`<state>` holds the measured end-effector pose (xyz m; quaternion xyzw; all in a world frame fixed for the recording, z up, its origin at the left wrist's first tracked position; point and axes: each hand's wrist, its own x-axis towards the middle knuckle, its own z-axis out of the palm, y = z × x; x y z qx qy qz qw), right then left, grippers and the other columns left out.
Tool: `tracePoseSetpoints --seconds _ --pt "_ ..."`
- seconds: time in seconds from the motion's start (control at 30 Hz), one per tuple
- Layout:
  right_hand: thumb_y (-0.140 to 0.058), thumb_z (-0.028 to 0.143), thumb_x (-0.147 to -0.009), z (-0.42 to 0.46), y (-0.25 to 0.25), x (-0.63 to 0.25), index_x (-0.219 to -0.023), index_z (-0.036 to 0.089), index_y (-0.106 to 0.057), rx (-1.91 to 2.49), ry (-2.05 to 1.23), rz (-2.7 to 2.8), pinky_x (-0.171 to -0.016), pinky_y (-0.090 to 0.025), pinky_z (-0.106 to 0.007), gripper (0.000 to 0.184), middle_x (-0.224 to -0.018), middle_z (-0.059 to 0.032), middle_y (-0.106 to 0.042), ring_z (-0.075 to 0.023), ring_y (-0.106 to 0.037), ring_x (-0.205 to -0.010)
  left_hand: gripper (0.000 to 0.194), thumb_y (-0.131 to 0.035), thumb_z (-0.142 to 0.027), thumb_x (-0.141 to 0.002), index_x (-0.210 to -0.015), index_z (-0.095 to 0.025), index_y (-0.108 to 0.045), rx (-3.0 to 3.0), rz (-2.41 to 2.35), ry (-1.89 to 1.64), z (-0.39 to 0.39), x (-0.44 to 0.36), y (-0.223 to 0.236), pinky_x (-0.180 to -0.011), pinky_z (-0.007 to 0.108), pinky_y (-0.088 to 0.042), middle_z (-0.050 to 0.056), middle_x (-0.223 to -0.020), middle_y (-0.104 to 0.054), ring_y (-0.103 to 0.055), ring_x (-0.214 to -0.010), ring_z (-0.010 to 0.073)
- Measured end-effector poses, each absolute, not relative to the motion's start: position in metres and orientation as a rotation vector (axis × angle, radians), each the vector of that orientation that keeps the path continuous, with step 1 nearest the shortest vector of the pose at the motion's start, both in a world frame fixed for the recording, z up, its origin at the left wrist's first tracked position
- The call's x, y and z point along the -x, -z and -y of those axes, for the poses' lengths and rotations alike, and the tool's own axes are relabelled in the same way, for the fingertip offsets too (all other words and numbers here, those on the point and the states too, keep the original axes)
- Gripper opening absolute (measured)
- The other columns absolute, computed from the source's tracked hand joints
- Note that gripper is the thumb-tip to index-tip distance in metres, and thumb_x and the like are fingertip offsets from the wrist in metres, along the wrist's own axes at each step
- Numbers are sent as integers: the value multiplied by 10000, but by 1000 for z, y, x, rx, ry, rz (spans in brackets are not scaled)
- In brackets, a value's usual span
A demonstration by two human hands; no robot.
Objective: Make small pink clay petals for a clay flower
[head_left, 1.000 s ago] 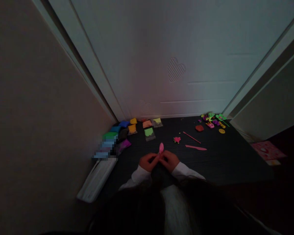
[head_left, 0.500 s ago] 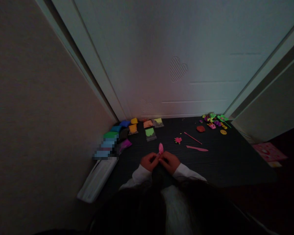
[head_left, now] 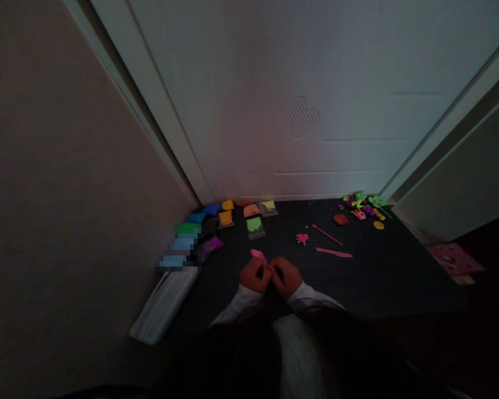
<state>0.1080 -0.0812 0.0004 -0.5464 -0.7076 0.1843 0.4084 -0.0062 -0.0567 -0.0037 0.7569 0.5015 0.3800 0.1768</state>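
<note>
Bright pink packet point(head_left: 258, 254) — aslant

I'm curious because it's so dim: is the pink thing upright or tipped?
Tipped: the pink thing slants toward the picture's left, its visible end poking out beyond the left hand. The rest is hidden.

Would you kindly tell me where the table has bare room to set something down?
The widest patch is the table's near right, bordered by the pink knife and yellow disc. Another lies between the light green packet and pink lump. Crowded: back left with packets, back right with small pieces, near middle with both hands.
</note>
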Motion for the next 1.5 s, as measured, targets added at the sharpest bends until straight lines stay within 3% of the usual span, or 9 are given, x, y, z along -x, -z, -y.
tracePoseSetpoints --seconds 0.3,0.43,0.6,0.77,0.83,0.97,1.03,1.2,1.5 --pt "-404 235 -697 69 3 -111 -639 169 -440 1449 -585 1572 -518 -346 -196 95 -592 15 -487 -83 -434 -536 173 -420 -255 -647 -512 -149 -446 -1968 -1379 -1202 46 13 16 -471 207 -313 -11 -500 -440 -394 -474 84" --pt "-415 165 -669 69 7 -111 -668 175 -443 1355 -577 1621 -598 -379 -214 30 -704 -9 -523 -97 -471 -634 162 -407 -235 -655 -521 -151 -446 -2018 -1367 -1181 47 13 14 -478 211 -320 -9 -510 -438 -399 -485 88" --pt "-359 92 -689 71 8 -114 -755 190 -522 1245 -535 1734 -731 -375 -243 202 -778 -29 -530 -116 -469 -794 115 -408 -181 -651 -557 -150 -468 -2184 -1270 -1103 51 14 6 -567 247 -355 14 -577 -479 -439 -584 113" --pt "-387 113 -697 69 8 -117 -860 203 -547 1241 -550 1669 -737 -388 -243 246 -829 -37 -530 -117 -477 -807 70 -433 -161 -622 -579 -152 -487 -2203 -1086 -1240 48 17 5 -659 312 -369 15 -586 -499 -462 -632 134" --pt "-401 133 -703 67 6 -118 -885 205 -542 1255 -591 1609 -732 -391 -246 241 -834 -35 -535 -116 -484 -800 83 -452 -175 -609 -663 -150 -510 -2132 -1039 -1317 46 19 7 -727 342 -362 35 -696 -522 -477 -736 161" --pt "-439 183 -703 65 2 -120 -863 204 -554 1242 -727 1524 -698 -402 -241 198 -827 -29 -544 -114 -500 -768 392 -455 -209 -642 -1024 -139 -398 -1740 -1122 -1401 41 20 12 -821 356 -339 104 -1077 -413 -392 -996 212" --pt "-456 202 -696 65 2 -121 -844 200 -564 1224 -799 1508 -682 -405 -238 183 -818 -27 -548 -114 -505 -752 454 -437 -226 -673 -1104 -146 -316 -1557 -1112 -1290 38 19 14 -777 334 -382 110 -1075 -426 -445 -941 195" --pt "-456 241 -701 63 4 -123 -823 181 -577 1323 -862 1388 -646 -409 -240 182 -759 -29 -554 -118 -512 -702 470 -428 -303 -689 -1107 -142 -286 -1177 -970 -1014 32 19 14 -405 246 -428 68 -788 -538 -514 -495 109" --pt "-538 288 -641 65 -3 -119 -973 228 -521 1289 -839 1572 -702 -403 -272 338 -903 -38 -532 -146 -492 -805 509 -506 -325 -613 -1050 -135 -328 -1000 -984 -1028 28 23 7 -309 177 -339 -6 -619 -519 -419 -359 50"
